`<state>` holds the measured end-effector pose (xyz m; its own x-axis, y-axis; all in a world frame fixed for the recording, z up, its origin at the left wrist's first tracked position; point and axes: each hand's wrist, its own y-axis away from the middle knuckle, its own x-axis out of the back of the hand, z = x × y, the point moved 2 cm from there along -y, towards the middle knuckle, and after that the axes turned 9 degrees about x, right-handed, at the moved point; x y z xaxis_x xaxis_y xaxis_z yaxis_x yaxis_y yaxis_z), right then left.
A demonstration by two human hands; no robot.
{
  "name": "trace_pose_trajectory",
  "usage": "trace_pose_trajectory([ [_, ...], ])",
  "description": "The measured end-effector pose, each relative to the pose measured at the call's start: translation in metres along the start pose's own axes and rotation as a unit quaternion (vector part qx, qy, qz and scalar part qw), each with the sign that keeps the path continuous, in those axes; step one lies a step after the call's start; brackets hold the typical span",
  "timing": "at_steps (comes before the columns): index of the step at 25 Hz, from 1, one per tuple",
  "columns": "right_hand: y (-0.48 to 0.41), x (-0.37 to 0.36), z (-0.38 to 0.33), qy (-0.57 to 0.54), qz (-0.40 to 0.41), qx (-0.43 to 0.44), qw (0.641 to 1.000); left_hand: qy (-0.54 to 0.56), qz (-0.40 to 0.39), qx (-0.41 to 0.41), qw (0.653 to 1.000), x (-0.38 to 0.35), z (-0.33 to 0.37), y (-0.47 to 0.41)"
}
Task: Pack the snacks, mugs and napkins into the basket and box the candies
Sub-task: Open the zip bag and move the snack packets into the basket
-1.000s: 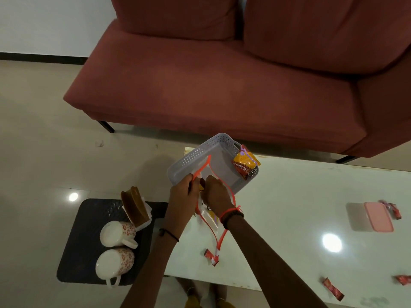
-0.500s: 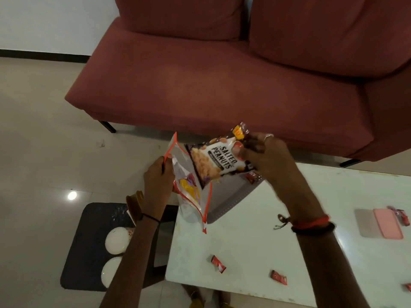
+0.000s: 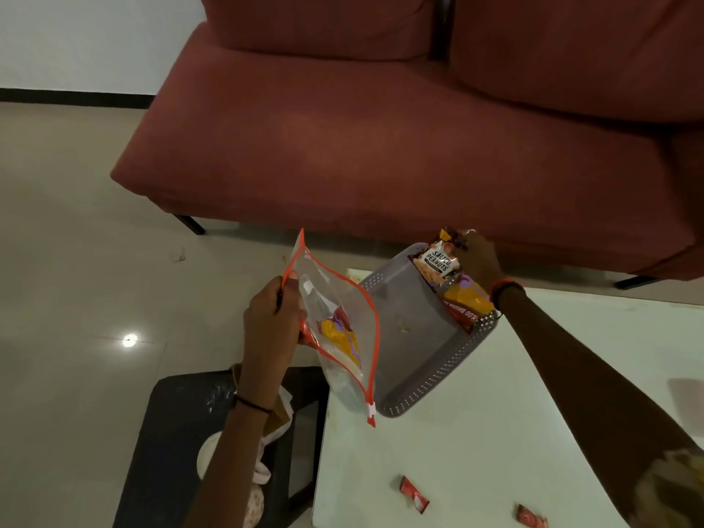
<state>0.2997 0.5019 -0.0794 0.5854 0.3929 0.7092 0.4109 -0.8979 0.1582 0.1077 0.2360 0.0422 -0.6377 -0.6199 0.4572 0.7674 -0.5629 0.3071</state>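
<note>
At centre right of the frame, the right hand (image 3: 476, 259) is pinching the top edge of the salted-peanuts packet (image 3: 438, 262) and standing it upright against the far wall of the grey basket (image 3: 411, 360). An orange snack packet (image 3: 466, 302) is already leaning in the same corner, so the placement appears intended to line the packets along one side and keep the rest of the basket floor free for the mugs and napkins. At centre left, the left hand (image 3: 274, 318) is closing its fingers on the red-edged rim of a clear zip pouch (image 3: 335, 329), holding the mouth wide and tilted toward the basket; this grip is likely keeping the opening accessible for the next withdrawal. One more snack pack (image 3: 339, 337), orange and purple, is lying inside the pouch. The basket is resting on the white table (image 3: 495, 432), at its upper left corner, with the pouch hanging just beside its near rim. Two red candies (image 3: 413, 499) are lying loose on the table at the lower right, well apart from the basket and not yet boxed. At lower left, a dark stool (image 3: 167, 432) is carrying the mugs (image 3: 251, 504) and a napkin holder, all partly hidden behind the left forearm.
</note>
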Motion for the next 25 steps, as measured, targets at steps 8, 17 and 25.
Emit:
trace_pose_trajectory([
  [8,-0.033,-0.055,0.046,0.066,-0.02,-0.021,0.997,0.018,-0.017,-0.014,1.0,0.006,-0.01,-0.02],
  [17,-0.052,-0.07,0.054,0.112,-0.036,-0.031,0.993,0.011,-0.029,-0.014,0.999,0.005,-0.017,-0.022],
  [25,-0.038,-0.049,0.034,0.119,0.028,-0.015,0.992,0.016,-0.026,-0.011,0.999,0.003,-0.013,0.0],
])
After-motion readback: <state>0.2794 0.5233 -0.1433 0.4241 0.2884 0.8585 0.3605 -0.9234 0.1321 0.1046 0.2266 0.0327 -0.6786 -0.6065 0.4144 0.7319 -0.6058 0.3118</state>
